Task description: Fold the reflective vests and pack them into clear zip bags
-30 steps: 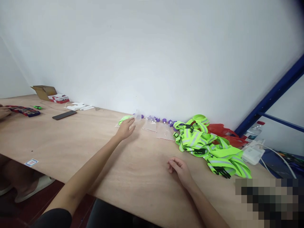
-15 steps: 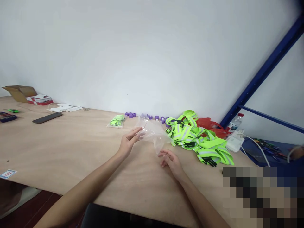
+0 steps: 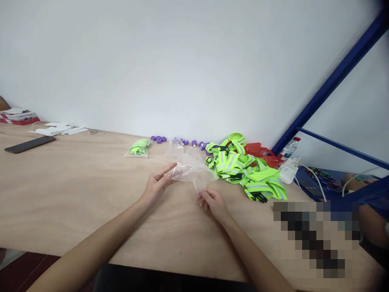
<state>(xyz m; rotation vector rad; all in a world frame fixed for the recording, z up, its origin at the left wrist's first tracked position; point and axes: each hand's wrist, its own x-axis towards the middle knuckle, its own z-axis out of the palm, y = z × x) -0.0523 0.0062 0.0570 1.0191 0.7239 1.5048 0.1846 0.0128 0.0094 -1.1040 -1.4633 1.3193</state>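
Note:
A clear plastic bag (image 3: 192,167) is held up above the table between my two hands. My left hand (image 3: 158,181) grips its left edge, the thumb below and the fingers stretched along the film. Lower down, my right hand (image 3: 213,202) pinches the bag's near corner between thumb and fingertips. Just right of the bag lies a tangled heap of lime-yellow reflective straps (image 3: 237,166) with black buckles. Behind it, another clear bag (image 3: 174,148) lies flat. To the left sits a filled clear bag (image 3: 139,148) with folded lime-yellow straps inside.
Small purple round pieces (image 3: 158,140) line the wall. A red plastic bag (image 3: 263,154), a bottle (image 3: 289,149) and a white charger (image 3: 288,171) with cables stand at right, near a blue metal frame (image 3: 331,85). A dark flat slab (image 3: 30,144) and white papers (image 3: 57,129) lie left.
My right hand's fingers have closed on the bag's near corner, which they were loosely beside before. The view has turned slightly right, so everything sits further left in it.

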